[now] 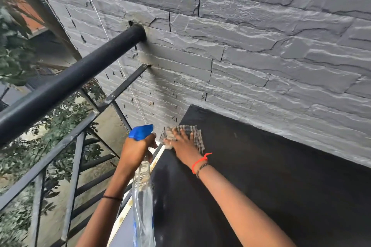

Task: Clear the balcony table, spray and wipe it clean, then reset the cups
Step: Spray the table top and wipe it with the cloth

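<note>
Pressing down flat, the spread fingers [181, 133] of the right hand [183, 144] lie straight on a checked cloth [195, 133], pinning it to the black table top [261, 176] without curling round it. The cloth is bunched under the palm at the table's far left corner, close to the edge on the railing side and near the wall. A red thread bracelet [200, 161] and a darker beaded one circle the right wrist, and the bare forearm runs back across the table toward the lower right.

The left hand [136, 150] is clenched round the neck of a spray bottle [143, 196], fingers wrapped just under its blue trigger head [140, 131]; whether a finger lies on the trigger I cannot tell. The bottle is clear plastic, its body hanging down from the grip, held in the air just beside the table's left edge, with the blue head just left of the cloth. A thin dark band [112, 198] sits on the left forearm.

The table top has a pale strip along its left edge and faint light smears near the bottle; its far side meets a grey stone-clad wall [261, 46]. To the left, a black metal railing [66, 84] with a thick round top bar runs into that wall, and green foliage [60, 126] shows beyond the bars
</note>
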The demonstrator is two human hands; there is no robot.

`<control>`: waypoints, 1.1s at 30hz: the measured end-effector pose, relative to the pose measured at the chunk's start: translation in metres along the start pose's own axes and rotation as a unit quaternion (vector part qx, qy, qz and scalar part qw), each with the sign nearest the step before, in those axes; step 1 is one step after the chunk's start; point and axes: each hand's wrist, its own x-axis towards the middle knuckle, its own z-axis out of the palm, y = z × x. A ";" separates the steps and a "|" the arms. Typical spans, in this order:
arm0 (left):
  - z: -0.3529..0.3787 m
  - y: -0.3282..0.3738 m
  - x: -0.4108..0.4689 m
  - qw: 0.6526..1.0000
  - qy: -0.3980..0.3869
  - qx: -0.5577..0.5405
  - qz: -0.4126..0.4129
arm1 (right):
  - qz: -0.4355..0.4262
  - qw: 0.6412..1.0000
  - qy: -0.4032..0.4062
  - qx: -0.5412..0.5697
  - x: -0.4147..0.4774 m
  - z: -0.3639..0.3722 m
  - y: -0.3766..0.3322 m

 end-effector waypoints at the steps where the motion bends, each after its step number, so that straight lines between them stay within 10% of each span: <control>1: 0.001 0.000 0.002 1.000 0.000 0.003 0.000 | -0.015 1.000 -0.006 -0.003 -0.009 0.005 -0.003; 14: 0.016 0.015 0.028 1.000 -0.014 -0.006 0.012 | 0.183 0.978 0.097 0.031 -0.060 0.000 0.109; 25: 0.014 0.012 0.032 0.999 -0.018 -0.023 0.016 | 0.075 0.995 0.038 0.047 0.004 -0.006 0.055; 33: 0.008 0.011 0.036 0.999 -0.015 -0.023 0.021 | 0.206 0.971 0.114 0.046 -0.042 0.005 0.120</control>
